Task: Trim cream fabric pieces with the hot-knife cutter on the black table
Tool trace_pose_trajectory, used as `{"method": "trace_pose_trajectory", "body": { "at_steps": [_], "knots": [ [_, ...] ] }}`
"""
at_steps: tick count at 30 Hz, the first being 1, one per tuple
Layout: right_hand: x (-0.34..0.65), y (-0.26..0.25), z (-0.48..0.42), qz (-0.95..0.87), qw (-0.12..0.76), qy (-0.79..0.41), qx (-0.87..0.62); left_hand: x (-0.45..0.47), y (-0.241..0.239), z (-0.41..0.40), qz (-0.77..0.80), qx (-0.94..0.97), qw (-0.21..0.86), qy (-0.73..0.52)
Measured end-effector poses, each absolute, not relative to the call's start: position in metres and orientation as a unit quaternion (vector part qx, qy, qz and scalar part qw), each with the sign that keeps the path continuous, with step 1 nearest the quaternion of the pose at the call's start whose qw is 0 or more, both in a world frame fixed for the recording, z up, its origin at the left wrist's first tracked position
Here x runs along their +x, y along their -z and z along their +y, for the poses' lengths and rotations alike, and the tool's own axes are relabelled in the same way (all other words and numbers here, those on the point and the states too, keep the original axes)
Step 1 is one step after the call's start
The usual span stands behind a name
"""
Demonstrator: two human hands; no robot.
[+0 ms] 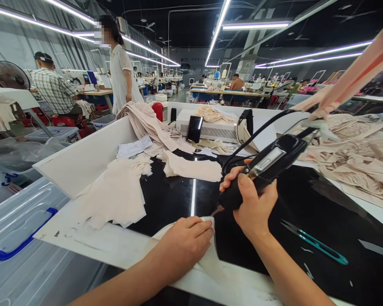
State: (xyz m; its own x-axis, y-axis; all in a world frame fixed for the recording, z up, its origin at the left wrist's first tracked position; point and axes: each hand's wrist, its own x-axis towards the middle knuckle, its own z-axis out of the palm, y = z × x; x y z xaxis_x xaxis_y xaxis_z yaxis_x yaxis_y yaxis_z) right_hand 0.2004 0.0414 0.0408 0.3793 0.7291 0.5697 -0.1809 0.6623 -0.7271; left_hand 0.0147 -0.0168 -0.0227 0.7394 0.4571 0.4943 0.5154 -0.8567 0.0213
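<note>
My right hand (253, 197) is wrapped around a black corded hand tool (268, 163) with a silver lever on its side. The tool's narrow tip points down at the edge of a cream fabric piece (210, 253); whether it touches the cloth I cannot tell. My left hand (187, 240) lies on that piece with its fingers bent together, gripping it at the table's front edge; the fingertips' underside is hidden. A peach fabric strip (354, 76) is tied near the tool's back end, running up to the right.
A fanned stack of cream pieces (115, 193) lies left on the black tabletop (178, 199), with another cream piece (193, 166) behind. Teal thread snips (315, 242) lie right. Farther back are a phone (194, 128) and white vented box (181, 123). Cloth heaps (354, 157) flank the right.
</note>
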Motion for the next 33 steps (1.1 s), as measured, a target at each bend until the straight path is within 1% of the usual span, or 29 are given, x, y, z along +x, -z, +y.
{"method": "trace_pose_trajectory", "body": {
  "at_steps": [7,10,14,18,21,24,28,30,33],
  "knots": [
    [0.213,-0.047,0.034,-0.47,0.776,-0.283,-0.31,0.003,0.019,-0.016,-0.279,-0.927,0.07,0.241],
    [0.216,-0.046,0.03,-0.474,0.773,-0.284,-0.31,-0.005,0.017,-0.013,-0.296,-0.923,0.053,0.238],
    [0.217,-0.048,0.025,-0.478,0.771,-0.293,-0.303,-0.016,0.013,-0.007,-0.353,-0.913,0.032,0.2],
    [0.214,-0.05,0.019,-0.471,0.771,-0.316,-0.289,-0.031,0.012,0.001,-0.404,-0.897,0.075,0.162],
    [0.211,-0.048,0.014,-0.468,0.767,-0.332,-0.286,-0.039,0.011,0.002,-0.416,-0.886,0.126,0.161],
    [0.208,-0.045,0.01,-0.469,0.762,-0.344,-0.283,-0.038,0.006,-0.005,-0.385,-0.887,0.155,0.202],
    [0.205,-0.042,0.008,-0.474,0.759,-0.348,-0.28,-0.023,0.0,-0.02,-0.279,-0.909,0.121,0.285],
    [0.204,-0.041,0.009,-0.476,0.759,-0.347,-0.278,-0.014,0.001,-0.025,-0.243,-0.917,0.1,0.3],
    [0.203,-0.039,0.01,-0.48,0.757,-0.347,-0.276,-0.005,0.005,-0.026,-0.229,-0.924,0.087,0.295]
  ]
}}
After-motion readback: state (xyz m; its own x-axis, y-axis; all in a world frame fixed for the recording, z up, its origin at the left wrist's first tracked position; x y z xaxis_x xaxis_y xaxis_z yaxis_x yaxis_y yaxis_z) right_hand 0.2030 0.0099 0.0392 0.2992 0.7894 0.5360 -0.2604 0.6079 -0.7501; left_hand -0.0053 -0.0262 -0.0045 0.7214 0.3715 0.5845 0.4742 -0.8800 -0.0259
